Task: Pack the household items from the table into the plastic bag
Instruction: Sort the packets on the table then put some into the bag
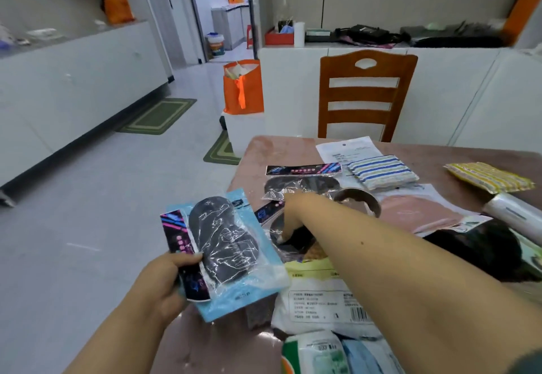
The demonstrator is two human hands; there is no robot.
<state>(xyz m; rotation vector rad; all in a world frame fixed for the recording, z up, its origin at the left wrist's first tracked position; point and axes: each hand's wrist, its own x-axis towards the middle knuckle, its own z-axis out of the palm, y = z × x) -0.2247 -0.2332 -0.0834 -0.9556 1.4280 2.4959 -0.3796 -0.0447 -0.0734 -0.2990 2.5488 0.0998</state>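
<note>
My left hand (164,279) grips a clear packet with a black eye mask (223,250), stacked on a light blue packet (249,291), off the table's left edge. My right hand (293,215) reaches across the table and its fingers touch another black mask packet (290,241); whether they grip it I cannot tell. A third mask packet (302,183) lies just beyond. Striped cloths, blue (381,171) and yellow (489,177), lie further back. A black plastic bag (475,244) sits under my right forearm. White pouches (319,300) and wipes (313,356) lie near me.
The brown table (258,150) has papers (346,147) and a film roll (516,212) on it. A wooden chair (366,94) stands behind it. An orange bag (243,89) stands on a low white box on the floor to the left, with green mats nearby.
</note>
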